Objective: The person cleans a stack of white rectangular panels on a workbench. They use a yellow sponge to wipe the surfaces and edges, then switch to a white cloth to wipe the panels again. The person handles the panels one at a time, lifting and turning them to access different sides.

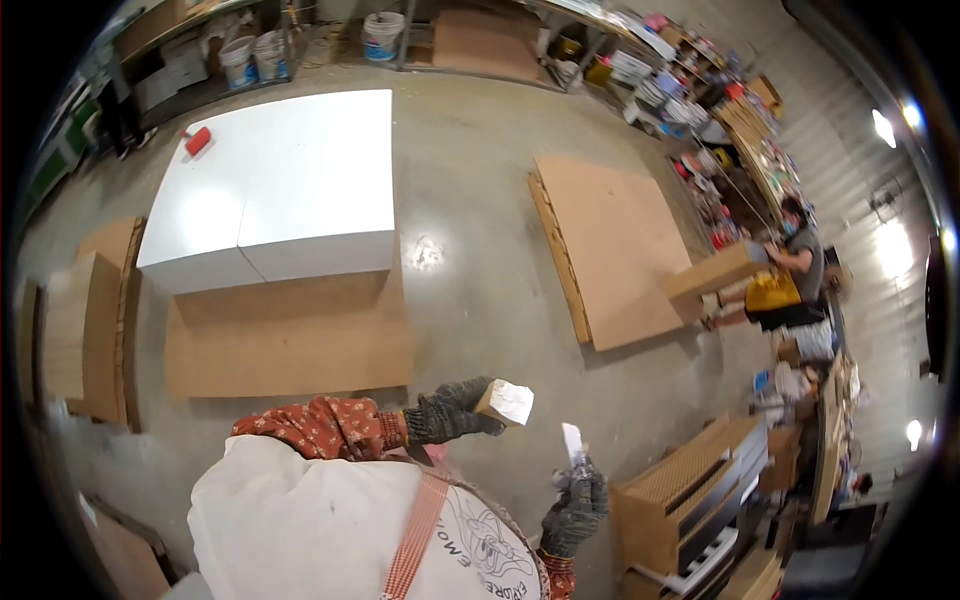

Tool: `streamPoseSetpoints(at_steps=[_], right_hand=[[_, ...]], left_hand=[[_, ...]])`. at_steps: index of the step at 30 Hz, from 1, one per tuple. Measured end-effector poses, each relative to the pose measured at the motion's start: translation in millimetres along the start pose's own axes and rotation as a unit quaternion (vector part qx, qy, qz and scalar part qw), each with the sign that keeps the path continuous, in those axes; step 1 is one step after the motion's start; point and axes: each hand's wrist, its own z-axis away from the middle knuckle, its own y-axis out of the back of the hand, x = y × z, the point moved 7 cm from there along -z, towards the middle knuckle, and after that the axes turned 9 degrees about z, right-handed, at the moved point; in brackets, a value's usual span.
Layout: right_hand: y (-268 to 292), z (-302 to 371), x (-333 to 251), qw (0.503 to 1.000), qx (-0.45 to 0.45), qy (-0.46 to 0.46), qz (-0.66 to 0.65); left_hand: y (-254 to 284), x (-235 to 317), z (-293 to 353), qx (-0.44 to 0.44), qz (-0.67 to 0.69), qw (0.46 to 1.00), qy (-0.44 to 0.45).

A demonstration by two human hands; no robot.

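My left hand, in a dark grey knitted glove, is closed round a small tan block whose upper face is covered with a white paste. To the right and a little lower, my right hand, in a matching glove, grips a putty knife with its whitish blade pointing up. The blade stands apart from the block. Both hands are held in front of my body above the concrete floor. A patterned red sleeve covers my left forearm, and a white apron with a checked strap fills the lower middle.
At the left stand white box-like panels with a red tool on top, beside a brown board. A stack of brown boards lies right of centre. A person handles a long box there. Slatted furniture stands at lower right.
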Motion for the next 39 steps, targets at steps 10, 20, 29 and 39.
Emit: streamPoseSetpoints(at_steps=[10, 20, 29, 39], right_hand=[[-127.5, -192.3, -11.6, 0.783, -0.098, 0.533, 0.304], [-157.7, -494.1, -5.5, 0.974, -0.129, 0.184, -0.034], [-321.1, -705.9, 26.8, 0.9, -0.304, -0.164, -0.268], [-495.5, -967.6, -110.2, 0.875, -0.42, 0.191, -0.148]], left_hand=[[75.9, 46.2, -138.1, 0.221, -0.069, 0.969, -0.09], [152.4, 179.8, -393.0, 0.214, -0.306, 0.916, -0.147], [272.2, 229.0, -580.7, 0.199, -0.094, 0.953, -0.208], [440.5, 357.7, -615.7, 0.594, -0.079, 0.759, -0.253]])
